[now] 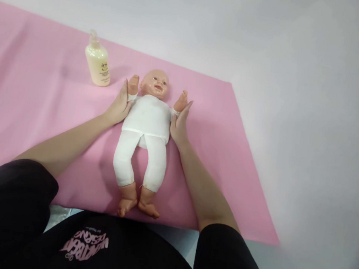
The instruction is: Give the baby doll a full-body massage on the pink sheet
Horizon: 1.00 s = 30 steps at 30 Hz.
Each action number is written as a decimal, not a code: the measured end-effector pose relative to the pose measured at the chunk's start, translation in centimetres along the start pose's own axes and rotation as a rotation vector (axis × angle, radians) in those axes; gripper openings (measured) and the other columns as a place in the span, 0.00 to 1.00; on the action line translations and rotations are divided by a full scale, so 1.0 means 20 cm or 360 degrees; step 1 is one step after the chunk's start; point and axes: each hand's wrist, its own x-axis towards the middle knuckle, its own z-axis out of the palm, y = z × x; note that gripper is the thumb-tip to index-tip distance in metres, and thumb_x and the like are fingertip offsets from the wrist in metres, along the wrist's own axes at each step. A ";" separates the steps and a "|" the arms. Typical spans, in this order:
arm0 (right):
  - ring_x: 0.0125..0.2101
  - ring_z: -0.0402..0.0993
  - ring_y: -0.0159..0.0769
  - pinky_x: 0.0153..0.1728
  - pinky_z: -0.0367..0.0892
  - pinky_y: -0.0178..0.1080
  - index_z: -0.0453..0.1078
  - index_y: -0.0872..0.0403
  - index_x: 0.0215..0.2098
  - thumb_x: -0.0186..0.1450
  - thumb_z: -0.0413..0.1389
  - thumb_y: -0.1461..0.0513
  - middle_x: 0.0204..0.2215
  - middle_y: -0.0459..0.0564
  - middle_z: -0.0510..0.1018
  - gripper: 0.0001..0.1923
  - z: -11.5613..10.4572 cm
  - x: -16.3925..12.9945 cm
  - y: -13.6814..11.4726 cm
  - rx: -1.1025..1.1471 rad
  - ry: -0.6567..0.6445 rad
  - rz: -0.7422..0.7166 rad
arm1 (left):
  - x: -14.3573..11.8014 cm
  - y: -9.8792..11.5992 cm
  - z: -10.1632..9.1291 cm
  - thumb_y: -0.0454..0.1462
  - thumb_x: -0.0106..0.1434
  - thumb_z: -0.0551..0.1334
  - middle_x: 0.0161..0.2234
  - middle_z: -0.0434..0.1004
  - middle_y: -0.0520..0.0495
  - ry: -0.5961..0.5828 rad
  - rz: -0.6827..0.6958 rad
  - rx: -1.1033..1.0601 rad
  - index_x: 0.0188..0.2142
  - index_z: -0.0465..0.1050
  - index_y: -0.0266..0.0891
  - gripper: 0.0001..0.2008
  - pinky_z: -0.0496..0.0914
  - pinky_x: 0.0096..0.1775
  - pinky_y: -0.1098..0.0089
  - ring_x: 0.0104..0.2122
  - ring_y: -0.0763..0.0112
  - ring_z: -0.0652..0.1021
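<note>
A baby doll (147, 115) in a white cloth top and trousers lies on its back, head at the far side and bare feet toward me. Its arms are bent up beside the head. At the doll's arm on the left is my left hand (120, 105), fingers extending up behind the small doll hand and thumb at the wrist. My right hand (180, 125) holds the other doll arm in much the same way, its thumb near the white cuff. The undersides of both grips are hidden.
A pump bottle (99, 65) of pale yellow liquid stands beyond my left hand. Pink cloth (216, 156) covers the table, with its right edge slanting toward me. A white wall or surface (286, 77) lies beyond the far and right edges.
</note>
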 end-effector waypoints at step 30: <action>0.75 0.55 0.46 0.73 0.59 0.61 0.33 0.47 0.78 0.71 0.56 0.42 0.76 0.63 0.53 0.50 -0.04 0.00 0.03 0.0217 0.0058 0.0093 | 0.00 -0.12 -0.02 0.58 0.64 0.70 0.62 0.73 0.30 0.0109 -0.0261 -0.0124 0.76 0.45 0.41 0.54 0.70 0.64 0.47 0.60 0.48 0.78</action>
